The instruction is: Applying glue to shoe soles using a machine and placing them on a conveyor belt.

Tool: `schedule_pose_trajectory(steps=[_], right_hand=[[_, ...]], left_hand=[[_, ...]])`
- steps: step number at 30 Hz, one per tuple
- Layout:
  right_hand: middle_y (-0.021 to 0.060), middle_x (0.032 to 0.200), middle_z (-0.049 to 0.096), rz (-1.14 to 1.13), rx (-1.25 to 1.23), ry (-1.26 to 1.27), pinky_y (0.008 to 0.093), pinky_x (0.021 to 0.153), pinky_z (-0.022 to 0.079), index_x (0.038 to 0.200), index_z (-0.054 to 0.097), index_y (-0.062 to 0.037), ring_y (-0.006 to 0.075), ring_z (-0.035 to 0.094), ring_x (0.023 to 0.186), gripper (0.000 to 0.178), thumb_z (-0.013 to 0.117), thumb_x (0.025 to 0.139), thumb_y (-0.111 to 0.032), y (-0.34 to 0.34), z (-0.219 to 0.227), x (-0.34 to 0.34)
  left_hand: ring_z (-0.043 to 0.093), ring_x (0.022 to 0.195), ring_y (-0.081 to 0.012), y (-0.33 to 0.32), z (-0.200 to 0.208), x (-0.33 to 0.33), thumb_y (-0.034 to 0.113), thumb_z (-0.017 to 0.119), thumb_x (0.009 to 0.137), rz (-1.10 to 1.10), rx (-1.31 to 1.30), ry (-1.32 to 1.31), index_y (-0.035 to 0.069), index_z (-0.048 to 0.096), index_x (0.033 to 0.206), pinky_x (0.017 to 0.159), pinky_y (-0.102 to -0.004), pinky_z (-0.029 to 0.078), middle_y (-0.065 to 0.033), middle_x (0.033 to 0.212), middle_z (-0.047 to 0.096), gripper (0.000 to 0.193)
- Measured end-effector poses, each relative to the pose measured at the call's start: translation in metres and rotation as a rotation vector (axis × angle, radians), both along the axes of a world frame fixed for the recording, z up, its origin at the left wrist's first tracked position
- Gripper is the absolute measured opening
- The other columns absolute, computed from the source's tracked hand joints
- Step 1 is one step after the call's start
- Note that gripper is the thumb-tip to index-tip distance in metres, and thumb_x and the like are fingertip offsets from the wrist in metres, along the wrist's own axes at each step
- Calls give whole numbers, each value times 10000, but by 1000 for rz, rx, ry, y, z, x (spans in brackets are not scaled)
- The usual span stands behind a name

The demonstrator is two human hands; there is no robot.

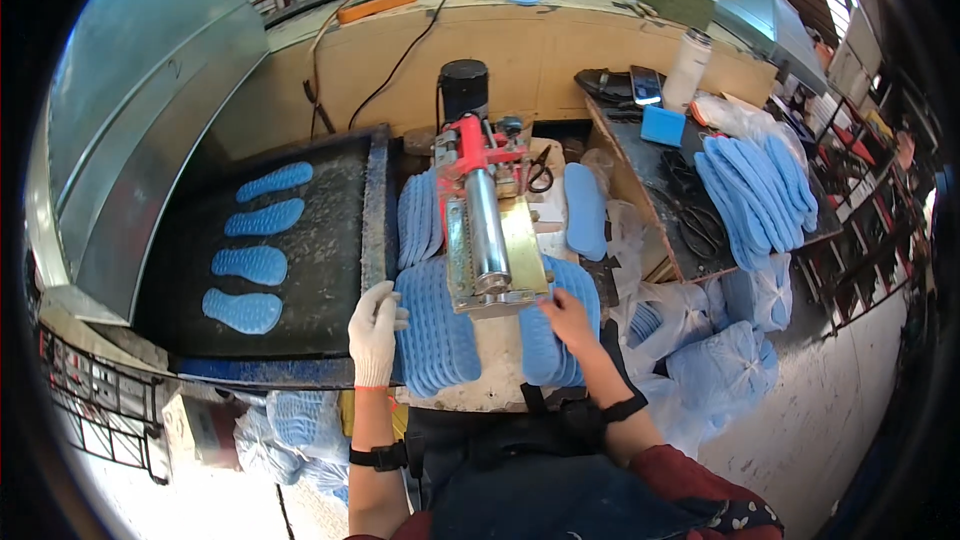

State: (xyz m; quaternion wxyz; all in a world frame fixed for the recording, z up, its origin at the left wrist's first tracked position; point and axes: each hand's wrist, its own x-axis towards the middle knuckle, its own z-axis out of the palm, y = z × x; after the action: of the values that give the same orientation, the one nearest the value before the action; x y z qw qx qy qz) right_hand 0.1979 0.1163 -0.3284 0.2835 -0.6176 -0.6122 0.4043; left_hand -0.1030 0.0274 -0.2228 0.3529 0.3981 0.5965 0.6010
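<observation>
My left hand (374,334), in a white knitted glove, is beside the left edge of a fanned stack of blue soles (437,330). Its fingers are loosely bent and apart, with nothing seen in them. Bare, my right hand (568,322) is over a second stack of blue soles (541,348), its fingers drawn together at the front right corner of the machine. Whatever those fingertips may hold is hidden. Between my hands stands the machine, with a steel roller (486,230), a red bracket (466,143) and a brass-coloured plate (522,240).
Several separate blue soles (248,312) lie on a dark conveyor bed (325,240) at left. Behind the machine are scissors (540,172) and one blue sole (585,210). A side table (655,165) at right bears a sole pile (757,195), phone and bottle. Bagged soles (720,365) lie below.
</observation>
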Motion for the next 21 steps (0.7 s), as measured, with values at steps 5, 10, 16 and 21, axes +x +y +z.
schedule_pose_trajectory(steps=[5,10,16,21], right_hand=[[118,985,597,-164,283,420,300,777,435,1165,584,-30,189,553,839,264,529,913,-88,-12,56,18],[117,1146,611,24,902,-178,343,869,441,1235,601,-77,242,553,943,370,537,876,-11,9,127,32],[102,1178,607,228,982,-194,396,852,457,1238,604,-115,327,535,970,452,595,811,34,14,148,9],[116,1099,625,4,829,298,306,786,483,1156,587,-30,202,596,936,230,542,931,-42,0,105,18]], left_hand=[[640,859,-172,-7,-3,-3,127,479,967,76,149,-152,-5,533,1265,727,-293,531,-126,1057,638,331],[502,1220,-279,-3,58,29,333,419,1006,9,359,-120,32,352,1433,1019,-420,395,-191,1334,501,527],[143,1445,-338,43,111,69,597,346,959,-320,536,-331,42,123,1512,1158,-462,117,-218,1556,149,815],[105,1460,-285,69,135,64,616,268,965,-394,318,-1114,38,115,1512,1174,-434,103,-180,1569,114,810]])
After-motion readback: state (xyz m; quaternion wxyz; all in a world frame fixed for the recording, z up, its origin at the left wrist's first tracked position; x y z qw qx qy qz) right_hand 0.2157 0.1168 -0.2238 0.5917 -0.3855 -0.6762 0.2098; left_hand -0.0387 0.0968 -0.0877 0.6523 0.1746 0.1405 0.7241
